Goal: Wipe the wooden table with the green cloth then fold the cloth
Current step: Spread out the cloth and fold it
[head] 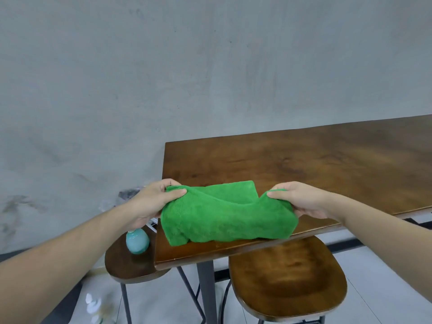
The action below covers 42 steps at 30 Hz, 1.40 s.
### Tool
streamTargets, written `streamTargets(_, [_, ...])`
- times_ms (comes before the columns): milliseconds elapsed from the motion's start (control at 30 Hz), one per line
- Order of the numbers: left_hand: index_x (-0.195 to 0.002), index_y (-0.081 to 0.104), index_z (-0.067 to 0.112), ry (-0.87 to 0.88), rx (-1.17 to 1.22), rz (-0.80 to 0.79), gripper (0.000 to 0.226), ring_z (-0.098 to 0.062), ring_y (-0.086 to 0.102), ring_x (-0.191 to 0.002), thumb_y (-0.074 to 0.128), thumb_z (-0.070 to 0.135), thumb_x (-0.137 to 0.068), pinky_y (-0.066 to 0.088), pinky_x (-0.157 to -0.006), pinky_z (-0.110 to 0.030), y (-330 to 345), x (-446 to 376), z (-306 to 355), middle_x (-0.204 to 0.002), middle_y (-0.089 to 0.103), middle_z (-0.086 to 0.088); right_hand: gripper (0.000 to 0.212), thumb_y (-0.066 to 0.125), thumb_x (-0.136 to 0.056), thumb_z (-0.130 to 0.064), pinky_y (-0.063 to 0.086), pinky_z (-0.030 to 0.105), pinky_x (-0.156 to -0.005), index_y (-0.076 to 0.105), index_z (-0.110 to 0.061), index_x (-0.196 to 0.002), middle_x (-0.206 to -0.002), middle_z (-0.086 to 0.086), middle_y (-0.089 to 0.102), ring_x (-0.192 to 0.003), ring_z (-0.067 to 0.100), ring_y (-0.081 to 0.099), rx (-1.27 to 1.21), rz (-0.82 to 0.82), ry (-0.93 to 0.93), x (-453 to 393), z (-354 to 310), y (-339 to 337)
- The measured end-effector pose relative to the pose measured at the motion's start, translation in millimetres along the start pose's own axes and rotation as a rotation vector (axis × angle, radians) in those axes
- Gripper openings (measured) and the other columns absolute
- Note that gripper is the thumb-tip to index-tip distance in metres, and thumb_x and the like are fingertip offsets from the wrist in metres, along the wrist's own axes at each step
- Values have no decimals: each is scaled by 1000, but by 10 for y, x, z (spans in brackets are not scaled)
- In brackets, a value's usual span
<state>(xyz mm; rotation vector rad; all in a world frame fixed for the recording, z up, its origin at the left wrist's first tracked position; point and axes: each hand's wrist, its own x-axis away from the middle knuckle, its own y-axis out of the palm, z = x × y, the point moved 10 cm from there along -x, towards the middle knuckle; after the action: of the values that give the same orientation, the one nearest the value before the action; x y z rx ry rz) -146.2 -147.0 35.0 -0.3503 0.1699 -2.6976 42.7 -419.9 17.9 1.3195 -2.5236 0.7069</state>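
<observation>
A green cloth (228, 218) hangs doubled over, just above the near left corner of the dark wooden table (327, 164). My left hand (152, 202) pinches its upper left corner between thumb and fingers. My right hand (301, 199) pinches the upper right corner the same way. The cloth's lower edge droops onto the tabletop near the front edge. A second layer of the cloth shows behind the front one.
Two wooden stools stand below the table: one (287, 277) under the front edge, another (131, 260) to the left with a pale teal bottle (137, 240) on it. A grey concrete wall (163, 78) rises behind. White flowers (95, 307) lie low at the left.
</observation>
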Motion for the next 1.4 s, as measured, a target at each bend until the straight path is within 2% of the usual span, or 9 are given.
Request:
streamTargets(167, [-99, 69, 20, 22, -158, 220, 16, -23, 73, -88, 69, 32, -89, 58, -81, -40, -251, -480, -93, -95, 76, -5, 17, 62, -99, -30, 63, 46, -77, 72, -18, -106, -102, 6, 76, -91, 23, 75, 89, 170, -98, -592, -164, -164])
streamTargets(367, [-97, 68, 12, 74, -425, 414, 14, -21, 66, -89, 67, 24, -91, 53, -76, -31, -448, -1004, -109, -95, 71, -6, 11, 64, -97, -26, 53, 23, -49, 71, -19, -103, -97, 1, 71, -71, 18, 70, 339, 284, -149, -1310, -313, -366])
streamTargets(500, [-93, 66, 8, 64, -587, 387, 12, -19, 64, -86, 68, 20, -90, 46, -69, -24, -433, -1196, -292, -91, 70, -6, 4, 68, -94, -29, 55, 27, -76, 71, -26, -94, -104, -5, 70, -92, 14, 68, 576, 236, -196, -1661, -287, -320])
streamTargets(600, [-87, 66, 14, 46, -671, 327, 7, -17, 66, -86, 72, 18, -87, 47, -68, -20, -488, -1295, -360, -89, 71, -3, 27, 72, -91, -35, 46, 25, -91, 67, -29, -116, -112, -8, 60, -111, 12, 58, 669, 144, -215, -1736, -294, -241])
streamTargets(733, [-97, 65, 25, -67, -688, 157, 14, -18, 69, -90, 72, 18, -87, 56, -84, -36, -527, -1389, -455, -98, 70, 0, 48, 76, -87, -42, 46, 25, -88, 62, -22, -129, -118, -2, 61, -110, 17, 60, 723, 58, -102, -1803, -230, -244])
streamTargets(900, [-97, 71, 22, -163, -731, 81, 9, -11, 66, -94, 65, 25, -91, 51, -86, -27, -477, -1388, -439, -99, 71, 4, 20, 79, -83, -37, 50, 30, -72, 73, -19, -85, -107, 6, 73, -89, 19, 64, 578, 30, 3, -1844, -140, -312])
streamTargets(1067, [-93, 62, 10, -185, -276, 73, 10, -17, 64, -91, 64, 20, -92, 52, -86, -32, -458, -1260, -341, -97, 67, -9, 24, 80, -84, -31, 55, 41, -95, 72, -11, -95, -107, 5, 73, -105, 20, 67, 174, 33, -13, -1643, -172, -430])
streamTargets(1200, [-104, 61, 10, -97, 112, 126, 18, -21, 68, -91, 69, 14, -88, 54, -85, -37, -348, -1142, -72, -99, 71, -11, 23, 78, -86, -18, 60, 46, -89, 65, -4, -99, -100, 11, 77, -96, 23, 74, -49, 108, -11, -1469, -292, -436])
streamTargets(1400, [-100, 63, 12, -25, 106, 162, 12, -27, 61, -85, 68, 16, -90, 53, -74, -35, 72, -1032, 277, -95, 68, -13, 17, 74, -89, -10, 62, 38, -72, 58, -7, -93, -88, 14, 78, -82, 25, 77, -175, 46, -98, -1193, -791, 109])
